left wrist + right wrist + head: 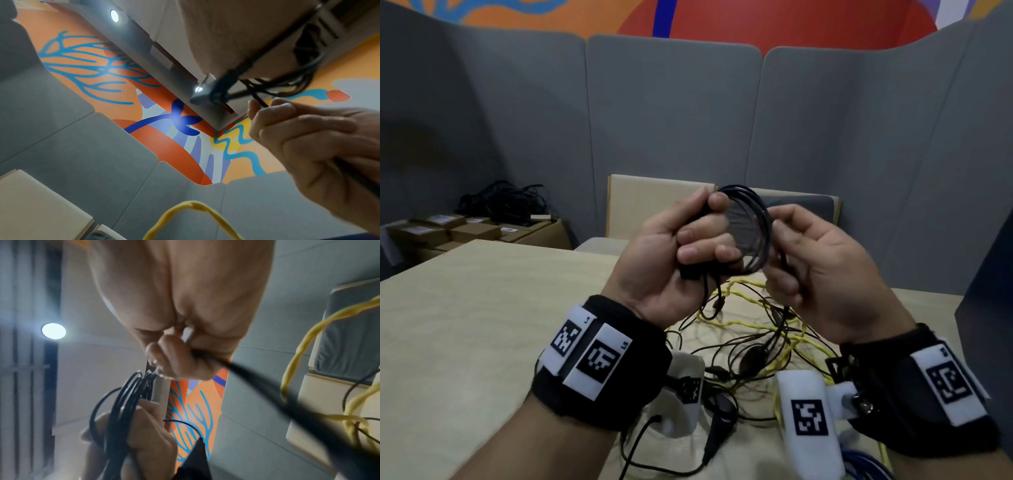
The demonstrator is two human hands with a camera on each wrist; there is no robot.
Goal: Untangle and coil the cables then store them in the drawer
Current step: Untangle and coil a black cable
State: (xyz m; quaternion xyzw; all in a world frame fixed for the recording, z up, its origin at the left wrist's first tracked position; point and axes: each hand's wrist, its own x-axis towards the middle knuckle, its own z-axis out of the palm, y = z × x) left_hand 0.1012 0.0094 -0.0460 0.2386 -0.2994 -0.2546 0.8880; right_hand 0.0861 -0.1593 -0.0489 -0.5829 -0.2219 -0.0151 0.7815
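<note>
Above the desk [482, 308], the left hand [674, 260] grips a coiled black cable [753, 226] while the right hand [822, 270] pinches its trailing strand; a tangle of yellow cable [753, 322] and thin dark cables lies below.

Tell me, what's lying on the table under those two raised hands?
A tangle of yellow cable and thin black cables on the table. The left hand, right hand and wrist straps cover parts of it.
</note>
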